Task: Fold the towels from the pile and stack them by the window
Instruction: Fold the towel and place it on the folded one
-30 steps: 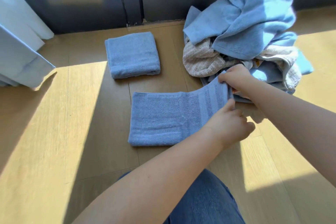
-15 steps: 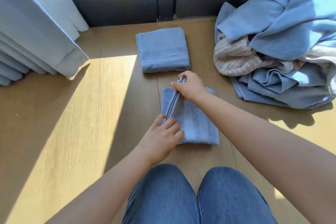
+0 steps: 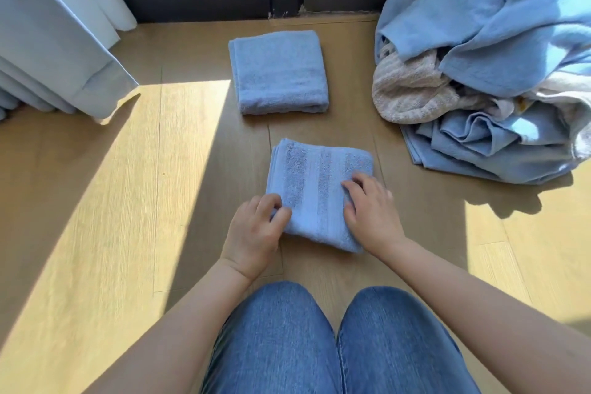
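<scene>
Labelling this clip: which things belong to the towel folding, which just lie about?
Job: striped blue terry towel nearest the camera; folded blue terry towel beyond it; heap of unfolded blue and beige towels.
Lying about: pale fabric curtain.
</scene>
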The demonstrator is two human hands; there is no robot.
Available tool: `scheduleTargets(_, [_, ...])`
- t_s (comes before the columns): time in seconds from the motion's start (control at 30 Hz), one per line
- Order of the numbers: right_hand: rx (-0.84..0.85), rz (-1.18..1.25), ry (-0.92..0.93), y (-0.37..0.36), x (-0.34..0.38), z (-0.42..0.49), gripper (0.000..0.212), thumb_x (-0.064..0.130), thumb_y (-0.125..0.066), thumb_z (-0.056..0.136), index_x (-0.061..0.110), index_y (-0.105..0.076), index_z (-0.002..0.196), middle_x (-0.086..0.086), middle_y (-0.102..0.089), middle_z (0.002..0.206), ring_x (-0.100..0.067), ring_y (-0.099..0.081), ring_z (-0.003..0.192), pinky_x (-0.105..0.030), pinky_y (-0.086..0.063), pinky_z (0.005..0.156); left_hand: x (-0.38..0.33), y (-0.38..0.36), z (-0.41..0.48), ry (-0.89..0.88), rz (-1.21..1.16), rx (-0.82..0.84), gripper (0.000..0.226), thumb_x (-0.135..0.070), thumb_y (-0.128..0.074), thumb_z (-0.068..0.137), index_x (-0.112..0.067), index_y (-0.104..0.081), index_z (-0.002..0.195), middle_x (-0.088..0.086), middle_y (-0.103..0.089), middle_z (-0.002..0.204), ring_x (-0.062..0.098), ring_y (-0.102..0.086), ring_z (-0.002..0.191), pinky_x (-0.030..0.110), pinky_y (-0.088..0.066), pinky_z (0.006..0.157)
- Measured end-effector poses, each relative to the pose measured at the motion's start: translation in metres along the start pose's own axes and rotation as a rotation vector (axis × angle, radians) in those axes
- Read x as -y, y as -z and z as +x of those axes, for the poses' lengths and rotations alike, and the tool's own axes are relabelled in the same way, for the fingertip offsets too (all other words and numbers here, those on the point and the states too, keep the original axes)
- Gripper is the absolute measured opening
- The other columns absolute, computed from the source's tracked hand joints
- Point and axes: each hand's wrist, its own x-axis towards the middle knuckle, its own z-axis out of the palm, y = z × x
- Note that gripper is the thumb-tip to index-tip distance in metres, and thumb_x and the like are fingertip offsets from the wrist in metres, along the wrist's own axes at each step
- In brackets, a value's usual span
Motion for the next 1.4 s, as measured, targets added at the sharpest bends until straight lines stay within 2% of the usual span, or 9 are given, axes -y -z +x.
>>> scheduleTargets(0.17, [0.063, -0.112, -0.025, -0.008, 0.003, -0.002, 0.052, 0.028, -0.031, 0.071, 0.006, -0.067, 0.101, -0.017, -0.065, 0.112, -0.032, -0.064, 0.102, -0.044, -0.052, 0.079, 0.008, 0.006, -0.014, 0.071, 0.143, 0.359, 0.034, -0.007, -0.033, 0.059, -0.014, -0.061, 0.078, 0.005, -0.062, 0.086, 0.025, -0.058, 0.059, 0.030, -0.022, 0.060])
scheduleTargets(0.37, [-0.014, -0.081, -0.024, -0.015, 0.024, 0.010, 0.052, 0.024, -0.033, 0.075, 0.001, -0.064, 0.110, -0.016, -0.063, 0.119, -0.029, -0.061, 0.111, -0.050, -0.048, 0.087, -0.010, 0.004, 0.039, 0.034, 0.085, 0.411, 0.044, -0.018, -0.034, 0.064, -0.008, -0.071, 0.086, 0.009, -0.071, 0.097, 0.025, -0.069, 0.083, 0.031, -0.042, 0.077])
scheduleTargets(0.43, [-0.043, -0.055, -0.032, -0.023, 0.027, 0.016, 0.053, 0.025, -0.032, 0.080, -0.001, -0.059, 0.118, -0.018, -0.059, 0.125, -0.030, -0.057, 0.116, -0.050, -0.039, 0.094, -0.017, -0.006, 0.061, 0.046, 0.045, 0.449, 0.052, -0.023, -0.032, 0.075, -0.004, -0.065, 0.111, 0.013, -0.064, 0.119, 0.026, -0.063, 0.108, 0.032, -0.049, 0.090])
scheduleTargets(0.57, [0.003, -0.077, -0.032, -0.033, 0.017, 0.023, 0.074, 0.041, -0.004, 0.083, 0.003, -0.025, 0.143, -0.014, -0.021, 0.153, -0.025, -0.018, 0.143, -0.041, -0.001, 0.111, -0.017, -0.032, 0.076, 0.122, 0.055, 0.609, 0.060, -0.039, -0.009, 0.094, -0.012, -0.014, 0.148, 0.004, -0.009, 0.157, 0.017, -0.006, 0.145, 0.033, -0.001, 0.116])
scheduleTargets(0.67, [0.011, -0.071, -0.007, -0.038, 0.004, 0.026, 0.082, 0.048, 0.009, 0.077, 0.008, -0.005, 0.147, -0.007, 0.000, 0.157, -0.018, 0.004, 0.145, -0.036, 0.015, 0.110, -0.015, -0.043, 0.067, 0.128, 0.093, 0.579, 0.066, -0.040, -0.013, 0.088, -0.006, -0.036, 0.140, 0.012, -0.034, 0.148, 0.024, -0.033, 0.137, 0.034, -0.007, 0.112])
scheduleTargets(0.93, [0.099, -0.100, 0.116, -0.026, -0.008, 0.042, 0.086, 0.052, 0.008, 0.073, 0.011, -0.002, 0.148, -0.004, 0.004, 0.157, -0.016, 0.007, 0.145, -0.032, 0.014, 0.112, -0.021, -0.044, 0.066, 0.441, 0.077, 0.620, 0.060, -0.039, -0.019, 0.098, -0.015, 0.003, 0.148, 0.004, 0.009, 0.157, 0.018, 0.007, 0.145, 0.040, -0.002, 0.117])
scheduleTargets(1.1, [0.096, 0.156, -0.178, -0.016, -0.005, 0.018, 0.067, 0.036, -0.037, 0.095, 0.014, -0.003, 0.148, -0.012, 0.006, 0.156, -0.024, -0.005, 0.144, -0.034, -0.010, 0.114, -0.031, -0.020, 0.046, 0.873, -0.280, 0.390, 0.062, -0.023, -0.043, 0.094, -0.004, -0.015, 0.146, 0.017, -0.025, 0.149, 0.030, -0.026, 0.136, 0.035, -0.020, 0.110])
scheduleTargets(1.27, [0.172, 0.489, -0.321, -0.014, 0.003, -0.014, 0.072, 0.020, -0.051, 0.089, 0.018, -0.009, 0.147, -0.012, -0.020, 0.147, -0.026, -0.030, 0.132, -0.027, -0.026, 0.104, -0.036, -0.004, 0.028, 1.160, -0.635, 0.295, 0.043, -0.005, -0.050, 0.077, -0.003, -0.048, 0.120, 0.014, -0.057, 0.115, 0.034, -0.053, 0.110, 0.040, -0.045, 0.092])
scheduleTargets(1.4, [0.240, 0.733, -0.363, -0.001, 0.001, -0.019, 0.070, 0.012, -0.053, 0.088, 0.022, -0.014, 0.146, -0.008, -0.031, 0.146, -0.024, -0.039, 0.128, -0.026, -0.033, 0.100, -0.036, 0.016, 0.030, 1.241, -0.745, 0.362, 0.043, 0.000, -0.047, 0.087, -0.008, -0.041, 0.129, 0.007, -0.055, 0.115, 0.025, -0.053, 0.107, 0.027, -0.038, 0.082])
